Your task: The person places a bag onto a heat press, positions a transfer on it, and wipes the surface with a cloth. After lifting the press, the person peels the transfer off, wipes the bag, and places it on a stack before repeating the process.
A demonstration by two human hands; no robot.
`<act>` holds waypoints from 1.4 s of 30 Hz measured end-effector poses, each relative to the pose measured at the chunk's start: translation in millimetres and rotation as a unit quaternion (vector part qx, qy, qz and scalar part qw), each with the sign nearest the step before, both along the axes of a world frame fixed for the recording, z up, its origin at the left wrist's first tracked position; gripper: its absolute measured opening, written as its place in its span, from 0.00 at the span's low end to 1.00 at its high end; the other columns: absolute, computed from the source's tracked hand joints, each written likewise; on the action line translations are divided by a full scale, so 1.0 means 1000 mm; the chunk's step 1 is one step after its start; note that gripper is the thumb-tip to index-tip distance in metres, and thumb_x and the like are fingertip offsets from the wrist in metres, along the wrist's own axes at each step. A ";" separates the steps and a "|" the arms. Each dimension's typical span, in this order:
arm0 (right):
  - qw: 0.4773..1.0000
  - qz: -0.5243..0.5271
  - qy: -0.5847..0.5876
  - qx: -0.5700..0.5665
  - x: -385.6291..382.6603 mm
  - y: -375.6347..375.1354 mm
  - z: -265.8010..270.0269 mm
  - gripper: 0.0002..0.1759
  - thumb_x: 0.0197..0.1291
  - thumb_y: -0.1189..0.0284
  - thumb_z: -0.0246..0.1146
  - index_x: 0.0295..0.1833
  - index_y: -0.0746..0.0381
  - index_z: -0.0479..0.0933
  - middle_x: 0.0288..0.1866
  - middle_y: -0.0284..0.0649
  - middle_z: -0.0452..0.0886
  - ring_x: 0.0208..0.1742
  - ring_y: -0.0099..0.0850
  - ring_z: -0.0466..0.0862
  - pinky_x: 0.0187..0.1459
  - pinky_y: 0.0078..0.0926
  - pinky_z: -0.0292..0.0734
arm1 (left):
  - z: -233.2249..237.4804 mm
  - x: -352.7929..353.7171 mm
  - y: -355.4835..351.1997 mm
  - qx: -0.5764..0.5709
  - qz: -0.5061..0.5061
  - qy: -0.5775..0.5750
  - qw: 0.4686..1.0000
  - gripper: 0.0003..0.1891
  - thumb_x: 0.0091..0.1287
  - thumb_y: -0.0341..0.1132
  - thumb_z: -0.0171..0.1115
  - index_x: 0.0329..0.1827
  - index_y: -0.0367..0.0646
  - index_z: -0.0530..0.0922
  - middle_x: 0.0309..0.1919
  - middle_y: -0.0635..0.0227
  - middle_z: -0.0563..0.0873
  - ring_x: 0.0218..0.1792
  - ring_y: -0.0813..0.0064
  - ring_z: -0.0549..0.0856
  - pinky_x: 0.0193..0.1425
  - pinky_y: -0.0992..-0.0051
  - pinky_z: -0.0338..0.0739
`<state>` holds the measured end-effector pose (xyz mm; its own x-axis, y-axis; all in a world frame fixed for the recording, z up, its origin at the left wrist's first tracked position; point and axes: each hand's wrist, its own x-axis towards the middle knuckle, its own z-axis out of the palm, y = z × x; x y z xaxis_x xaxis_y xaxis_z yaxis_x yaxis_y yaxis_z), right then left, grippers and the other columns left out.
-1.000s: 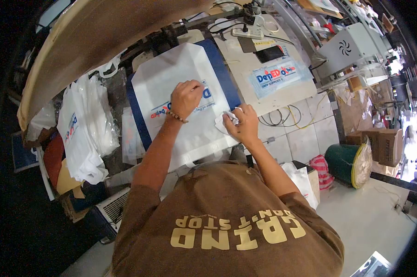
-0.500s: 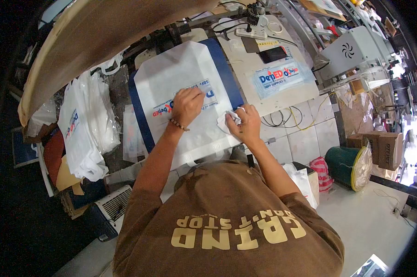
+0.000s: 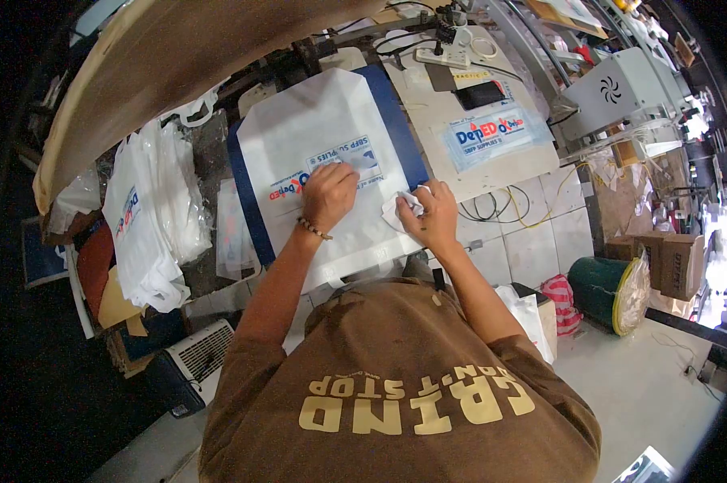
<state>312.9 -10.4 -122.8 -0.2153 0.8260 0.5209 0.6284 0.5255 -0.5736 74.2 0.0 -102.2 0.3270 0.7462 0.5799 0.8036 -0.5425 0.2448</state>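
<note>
A white bag (image 3: 299, 129) with blue and red print lies flat on a dark blue board (image 3: 381, 92). A clear film strip with blue lettering (image 3: 354, 151) rests across the print. Over the print, my left hand (image 3: 330, 195) is closed, its fingers curled; anything in them is hidden. A bead bracelet circles that wrist. My right hand (image 3: 434, 216), at the bag's right edge, is closed around a crumpled white cloth or paper (image 3: 397, 211).
To the left hang printed white bags (image 3: 142, 217) beside clear plastic packs. A second board on the right holds a printed film sheet (image 3: 492, 138), a black phone (image 3: 480, 95) and a power strip (image 3: 442, 56). A green spool (image 3: 601, 291) stands at the right.
My left hand has moved slightly down, away from the film strip, and more of the blue lettering shows. My right hand still grips the crumpled white piece.
</note>
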 end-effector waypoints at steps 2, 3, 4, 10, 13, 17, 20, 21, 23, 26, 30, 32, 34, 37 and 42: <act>1.000 0.001 -0.005 0.004 0.001 0.000 -0.001 0.13 0.52 0.66 0.74 0.31 0.59 0.77 0.35 0.44 0.75 0.39 0.46 0.78 0.38 0.45 0.72 | -0.002 -0.002 -0.003 -0.013 0.001 0.003 1.000 0.01 0.60 0.25 0.68 0.32 0.40 0.84 0.35 0.63 0.86 0.38 0.60 0.86 0.44 0.61 0.79; 1.000 0.001 -0.005 0.004 0.001 0.000 -0.001 0.13 0.52 0.66 0.74 0.31 0.59 0.77 0.35 0.44 0.75 0.39 0.46 0.78 0.38 0.45 0.72 | -0.003 -0.002 -0.004 -0.026 0.002 0.006 1.000 0.01 0.59 0.25 0.68 0.33 0.40 0.84 0.36 0.63 0.86 0.39 0.60 0.87 0.44 0.62 0.79; 1.000 0.001 -0.006 0.001 0.001 0.000 0.000 0.13 0.52 0.66 0.74 0.31 0.59 0.77 0.35 0.44 0.75 0.39 0.46 0.78 0.38 0.45 0.72 | -0.005 -0.003 -0.004 -0.026 0.002 0.006 1.000 0.01 0.59 0.25 0.68 0.33 0.40 0.84 0.36 0.63 0.86 0.39 0.60 0.87 0.44 0.62 0.79; 1.000 0.001 -0.001 -0.008 0.000 0.000 0.000 0.13 0.53 0.65 0.74 0.30 0.59 0.77 0.35 0.44 0.75 0.38 0.46 0.77 0.38 0.45 0.72 | -0.002 -0.002 -0.011 -0.020 -0.005 -0.006 1.000 0.04 0.58 0.24 0.67 0.35 0.38 0.85 0.38 0.63 0.87 0.40 0.59 0.87 0.47 0.62 0.81; 1.000 0.000 -0.004 -0.014 0.000 0.000 0.000 0.13 0.53 0.65 0.73 0.30 0.59 0.77 0.34 0.44 0.75 0.38 0.46 0.77 0.39 0.45 0.72 | -0.005 -0.003 -0.011 0.018 -0.001 -0.010 1.000 0.02 0.55 0.24 0.67 0.28 0.40 0.82 0.33 0.66 0.84 0.36 0.63 0.84 0.43 0.64 0.80; 1.000 -0.005 -0.006 -0.012 0.000 -0.001 0.001 0.13 0.53 0.65 0.73 0.29 0.59 0.76 0.35 0.44 0.75 0.38 0.46 0.78 0.39 0.45 0.72 | -0.003 -0.009 -0.017 -0.007 -0.015 -0.006 1.000 0.02 0.56 0.24 0.67 0.31 0.39 0.83 0.35 0.65 0.85 0.37 0.62 0.85 0.43 0.64 0.80; 1.000 -0.003 -0.004 -0.014 0.001 0.000 -0.001 0.09 0.53 0.65 0.73 0.35 0.58 0.82 0.35 0.43 0.75 0.39 0.45 0.78 0.39 0.44 0.72 | -0.002 -0.013 -0.022 -0.036 -0.019 -0.005 0.999 0.03 0.57 0.24 0.68 0.34 0.39 0.84 0.36 0.64 0.86 0.37 0.60 0.85 0.42 0.63 0.80; 1.000 -0.003 -0.004 -0.014 0.000 -0.001 0.001 0.09 0.53 0.65 0.73 0.35 0.58 0.82 0.35 0.43 0.75 0.39 0.45 0.78 0.39 0.44 0.72 | -0.002 -0.013 -0.023 -0.041 -0.018 -0.009 0.999 0.03 0.57 0.24 0.68 0.34 0.39 0.84 0.36 0.65 0.86 0.37 0.60 0.85 0.41 0.63 0.79; 1.000 0.005 -0.005 -0.029 0.001 -0.002 0.006 0.13 0.53 0.65 0.72 0.46 0.55 0.87 0.36 0.43 0.75 0.40 0.44 0.78 0.40 0.43 0.72 | -0.001 -0.014 -0.024 -0.044 -0.018 -0.010 0.999 0.03 0.58 0.24 0.68 0.33 0.39 0.84 0.36 0.65 0.86 0.37 0.60 0.85 0.42 0.63 0.80; 0.998 0.020 -0.046 -0.028 0.003 -0.001 0.008 0.20 0.54 0.65 0.71 0.54 0.51 0.88 0.36 0.42 0.75 0.41 0.43 0.78 0.40 0.42 0.72 | -0.001 -0.013 -0.026 -0.037 -0.011 -0.022 0.999 0.01 0.57 0.24 0.68 0.30 0.40 0.84 0.34 0.66 0.85 0.38 0.62 0.85 0.43 0.65 0.80; 0.997 0.015 -0.062 -0.045 0.002 0.002 0.017 0.19 0.54 0.65 0.70 0.53 0.50 0.88 0.35 0.42 0.75 0.41 0.44 0.78 0.41 0.44 0.73 | 0.002 -0.014 -0.030 -0.060 0.015 -0.049 0.997 0.02 0.58 0.25 0.68 0.29 0.41 0.84 0.34 0.67 0.85 0.38 0.63 0.85 0.43 0.66 0.81; 0.975 0.063 -0.106 -0.183 0.008 0.013 0.026 0.21 0.52 0.65 0.70 0.54 0.49 0.88 0.41 0.44 0.78 0.47 0.47 0.81 0.46 0.45 0.77 | 0.008 -0.013 -0.028 -0.039 0.028 -0.060 0.997 0.02 0.58 0.25 0.69 0.30 0.41 0.84 0.34 0.67 0.85 0.38 0.62 0.85 0.43 0.66 0.81; 0.973 0.091 -0.133 -0.167 0.015 0.033 0.031 0.22 0.53 0.67 0.69 0.56 0.49 0.87 0.46 0.45 0.80 0.50 0.48 0.81 0.50 0.44 0.78 | 0.012 -0.010 -0.026 -0.021 0.040 -0.072 0.996 0.02 0.58 0.24 0.69 0.30 0.41 0.84 0.34 0.67 0.85 0.38 0.62 0.85 0.43 0.65 0.81; 0.971 0.156 -0.143 -0.108 0.008 0.072 0.041 0.23 0.54 0.71 0.68 0.58 0.48 0.87 0.57 0.48 0.80 0.56 0.49 0.81 0.56 0.43 0.79 | 0.007 -0.004 -0.017 -0.026 0.064 -0.103 0.992 0.04 0.58 0.23 0.70 0.36 0.39 0.86 0.39 0.61 0.86 0.43 0.58 0.86 0.48 0.63 0.82; 0.966 0.229 -0.107 -0.061 -0.010 0.105 0.027 0.22 0.57 0.69 0.70 0.59 0.48 0.87 0.70 0.52 0.75 0.64 0.52 0.79 0.64 0.42 0.77 | 0.002 0.004 -0.018 -0.018 0.079 -0.110 0.991 0.04 0.55 0.23 0.70 0.31 0.42 0.85 0.36 0.66 0.85 0.39 0.61 0.85 0.43 0.65 0.81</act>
